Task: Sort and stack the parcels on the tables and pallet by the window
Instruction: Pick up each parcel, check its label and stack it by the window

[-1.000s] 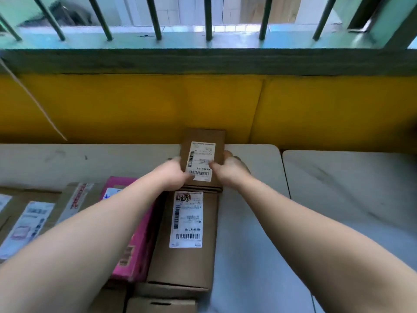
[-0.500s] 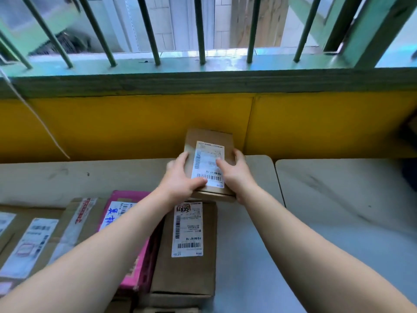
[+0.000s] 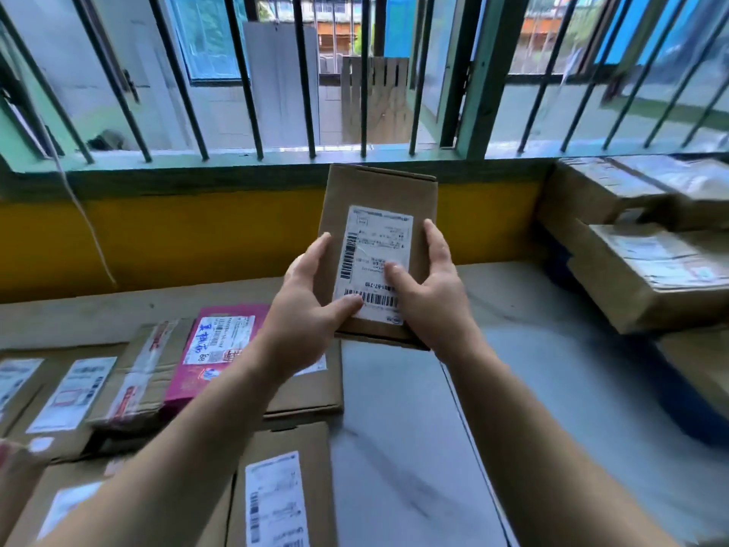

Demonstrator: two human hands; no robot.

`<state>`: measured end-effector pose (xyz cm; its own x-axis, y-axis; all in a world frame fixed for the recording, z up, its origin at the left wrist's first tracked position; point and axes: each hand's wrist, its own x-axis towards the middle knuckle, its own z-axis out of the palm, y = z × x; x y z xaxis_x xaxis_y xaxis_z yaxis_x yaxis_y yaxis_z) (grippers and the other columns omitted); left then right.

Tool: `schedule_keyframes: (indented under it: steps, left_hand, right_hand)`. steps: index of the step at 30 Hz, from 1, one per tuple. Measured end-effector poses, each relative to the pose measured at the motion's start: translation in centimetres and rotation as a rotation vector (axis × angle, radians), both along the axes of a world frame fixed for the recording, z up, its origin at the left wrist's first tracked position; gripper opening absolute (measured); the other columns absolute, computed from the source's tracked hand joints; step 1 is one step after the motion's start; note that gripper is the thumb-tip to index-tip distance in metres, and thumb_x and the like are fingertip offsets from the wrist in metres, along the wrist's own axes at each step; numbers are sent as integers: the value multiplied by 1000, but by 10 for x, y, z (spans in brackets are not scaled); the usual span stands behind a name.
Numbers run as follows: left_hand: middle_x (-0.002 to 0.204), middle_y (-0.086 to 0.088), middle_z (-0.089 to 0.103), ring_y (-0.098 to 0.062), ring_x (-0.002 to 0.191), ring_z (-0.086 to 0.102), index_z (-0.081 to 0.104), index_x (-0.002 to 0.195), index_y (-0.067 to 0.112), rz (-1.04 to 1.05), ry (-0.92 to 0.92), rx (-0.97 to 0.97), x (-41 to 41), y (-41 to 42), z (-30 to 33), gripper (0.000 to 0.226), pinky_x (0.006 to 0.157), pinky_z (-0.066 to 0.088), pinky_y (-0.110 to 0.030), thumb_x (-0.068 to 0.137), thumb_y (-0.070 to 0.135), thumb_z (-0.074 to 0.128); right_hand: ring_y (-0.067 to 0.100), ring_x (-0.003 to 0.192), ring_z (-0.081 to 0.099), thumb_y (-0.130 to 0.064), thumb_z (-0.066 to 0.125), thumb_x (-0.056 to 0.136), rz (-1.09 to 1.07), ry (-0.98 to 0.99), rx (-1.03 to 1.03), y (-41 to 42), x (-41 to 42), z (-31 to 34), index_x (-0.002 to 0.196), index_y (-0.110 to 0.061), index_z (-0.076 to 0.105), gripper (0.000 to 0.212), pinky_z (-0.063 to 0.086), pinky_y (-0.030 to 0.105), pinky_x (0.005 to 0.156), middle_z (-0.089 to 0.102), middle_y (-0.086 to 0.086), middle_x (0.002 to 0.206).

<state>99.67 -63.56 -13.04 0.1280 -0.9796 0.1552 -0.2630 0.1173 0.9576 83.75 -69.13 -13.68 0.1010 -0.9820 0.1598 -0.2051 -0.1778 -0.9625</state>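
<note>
Both hands held a small brown parcel (image 3: 378,230) raised clear of the worktop (image 3: 394,428), in front of the yellow wall band under the barred window (image 3: 355,73). The left hand (image 3: 303,309) gripped the parcel's left edge, fingers (image 3: 315,250) laid up along that side and thumb pressed on the lower end of its label. The right hand (image 3: 434,294) gripped the right edge, fingers extended up the side and thumb lying across the label's middle.

The step in hand looked like checking and choosing: the parcel was lifted with its label facing the person, as if being read before a pile was picked. The next move would call for carrying it to the right stack and lowering it flat, edges squared to the box beneath, without sliding the neighbours.

The white shipping label (image 3: 374,262) carried a barcode down its left side and another along the bottom; above the bottom one a number read roughly "01-57-710", partly hidden by the thumb. The rest was too small to read.

Below and left of the held parcel lay a pink parcel (image 3: 221,349) with blue handwritten characters and "68" on its label, and beside it a taped brown box (image 3: 146,369). Directly below the held parcel sat a flat brown box (image 3: 311,388), with another labelled box (image 3: 284,487) nearer the person. To the right of the held parcel, larger cartons (image 3: 639,278) were stacked.
</note>
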Motion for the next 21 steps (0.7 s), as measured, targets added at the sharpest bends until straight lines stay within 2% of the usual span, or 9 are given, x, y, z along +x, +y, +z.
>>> schedule_keyframes:
  steps: [2, 5, 7, 11, 14, 16, 17, 19, 21]
  left_hand:
    - [140, -2, 39, -22, 119, 54, 24, 148, 31, -53, -1, -33, -22, 28, 9, 80, 77, 58, -24, 85, 7, 68]
    - [141, 0, 38, -23, 122, 53, 23, 148, 33, -128, -31, -66, -61, 61, 22, 82, 85, 58, -34, 85, 12, 70]
    - [141, 1, 38, -25, 122, 53, 24, 147, 37, -196, 17, -53, -93, 74, 30, 83, 84, 58, -38, 84, 11, 71]
    - [140, 4, 38, -24, 121, 53, 25, 145, 41, -287, 43, -72, -165, 91, 42, 83, 78, 60, -34, 84, 7, 70]
    - [140, 8, 36, -21, 123, 50, 25, 145, 43, -363, 16, -94, -222, 98, 45, 84, 81, 59, -35, 84, 8, 71]
    - [139, 12, 35, -19, 125, 48, 25, 143, 48, -408, -12, -110, -265, 102, 44, 87, 88, 56, -40, 83, 9, 73]
    - [139, 14, 35, -18, 126, 47, 24, 142, 50, -435, -25, -119, -290, 105, 44, 88, 92, 54, -42, 82, 10, 73]
    - [138, 16, 35, -16, 127, 47, 24, 143, 50, -486, -42, -135, -344, 112, 45, 89, 97, 51, -43, 81, 10, 74]
    - [137, 16, 34, -14, 129, 45, 26, 146, 41, -529, -56, -151, -406, 121, 46, 87, 102, 46, -42, 81, 9, 74]
  right_hand:
    - [17, 107, 63, -33, 65, 93, -54, 11, -26, 37, -23, 6, 152, -39, 21, 74, 62, 32, 74, 47, 5, 131]
    - [18, 106, 64, -34, 63, 94, -129, 40, -45, 86, -66, 20, 152, -41, 19, 73, 62, 32, 72, 47, 5, 131]
    - [14, 102, 64, -33, 62, 95, -197, 57, -64, 112, -100, 31, 152, -40, 19, 71, 60, 24, 69, 45, 3, 130]
    - [0, 94, 54, -34, 61, 95, -357, 97, -111, 153, -170, 48, 152, -40, 20, 71, 49, 6, 59, 41, -2, 126]
    - [5, 102, 55, -37, 60, 95, -449, 103, -100, 177, -226, 52, 152, -43, 19, 70, 44, 1, 58, 46, -2, 132]
    - [8, 113, 52, -38, 61, 95, -511, 115, -108, 191, -268, 53, 152, -43, 19, 71, 45, 3, 67, 48, -5, 135]
    - [9, 118, 50, -39, 62, 94, -543, 127, -115, 198, -292, 53, 152, -42, 20, 71, 45, 7, 78, 48, -6, 138]
    - [11, 128, 46, -40, 63, 93, -611, 142, -130, 214, -344, 53, 152, -42, 21, 72, 43, 28, 103, 47, -8, 142]
    - [12, 133, 42, -38, 64, 92, -683, 158, -136, 232, -402, 52, 152, -40, 23, 73, 37, 37, 112, 44, -12, 142]
